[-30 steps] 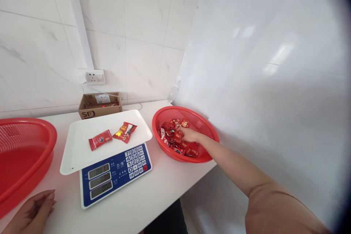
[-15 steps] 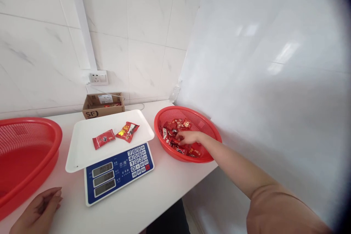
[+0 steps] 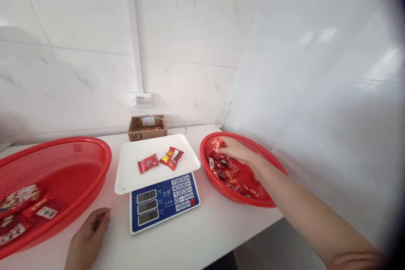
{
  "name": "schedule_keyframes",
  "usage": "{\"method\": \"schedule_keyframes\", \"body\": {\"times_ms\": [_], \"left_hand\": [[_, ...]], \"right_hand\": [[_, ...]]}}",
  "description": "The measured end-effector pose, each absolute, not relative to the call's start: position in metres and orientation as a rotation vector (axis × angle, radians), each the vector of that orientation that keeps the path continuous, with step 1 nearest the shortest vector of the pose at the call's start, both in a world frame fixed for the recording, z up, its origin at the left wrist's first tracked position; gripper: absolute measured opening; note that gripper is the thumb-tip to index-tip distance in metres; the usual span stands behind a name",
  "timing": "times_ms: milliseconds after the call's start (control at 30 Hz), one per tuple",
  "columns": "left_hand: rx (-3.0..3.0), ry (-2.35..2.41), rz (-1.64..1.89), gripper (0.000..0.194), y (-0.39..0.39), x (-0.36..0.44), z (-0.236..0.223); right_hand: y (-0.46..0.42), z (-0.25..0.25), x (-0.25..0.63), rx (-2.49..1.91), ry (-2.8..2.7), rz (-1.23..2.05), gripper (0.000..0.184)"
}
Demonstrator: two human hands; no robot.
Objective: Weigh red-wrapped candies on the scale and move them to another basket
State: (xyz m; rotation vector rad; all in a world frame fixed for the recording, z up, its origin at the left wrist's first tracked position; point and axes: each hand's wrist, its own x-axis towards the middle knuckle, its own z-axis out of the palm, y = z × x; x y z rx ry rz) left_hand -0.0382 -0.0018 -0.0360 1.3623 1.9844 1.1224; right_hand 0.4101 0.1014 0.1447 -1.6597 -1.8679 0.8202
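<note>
My right hand (image 3: 236, 149) pinches a small red snack packet (image 3: 218, 144) above the far left part of the right red basket (image 3: 268, 202). Below it in that basket lie several more red wrapped packets (image 3: 232, 173). On the white pan of the digital scale (image 3: 164, 202) rest two packets, a flat red one (image 3: 148, 163) and a red one with yellow and black print (image 3: 171, 157), lying side by side. My left hand (image 3: 88, 236) is at the table's front, left of the scale, fingers curled in with nothing visible in them.
A second, larger red basket (image 3: 106, 156) at the left holds several bigger red packages (image 3: 22, 198). Behind the scale, an open cardboard box (image 3: 147, 135) contains some red packets. A wall socket (image 3: 144, 100) with a cable is above it. A pale wall panel (image 3: 316, 93) borders the right side.
My right hand has lifted a red packet from the pile and moved toward the basket's far side. The view has swung left, bringing the left basket's packages into sight. My left hand stays curled.
</note>
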Motion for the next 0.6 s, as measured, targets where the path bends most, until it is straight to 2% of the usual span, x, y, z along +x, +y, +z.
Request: {"method": "schedule_keyframes", "body": {"times_ms": [100, 233, 300, 400, 600], "left_hand": [[1.322, 1.970, 1.111, 0.042, -0.006, -0.031, -0.023], [1.293, 1.988, 1.109, 0.042, -0.009, -0.025, -0.015], [1.302, 1.986, 1.114, 0.042, -0.010, -0.022, -0.011], [1.317, 1.990, 1.114, 0.039, -0.012, -0.019, -0.005], [1.340, 1.984, 1.125, 0.037, -0.014, -0.016, -0.004]], "right_hand": [[0.100, 0.148, 0.360, -1.391, -1.890, 1.065, 0.013], [0.104, 0.141, 0.301, -1.280, -2.042, 1.254, 0.012], [0.110, 0.136, 0.282, -1.262, -2.098, 1.241, 0.022], [0.119, 0.132, 0.266, -1.306, -2.098, 1.050, 0.045], [0.127, 0.135, 0.261, -1.234, -2.049, 0.957, 0.059]]}}
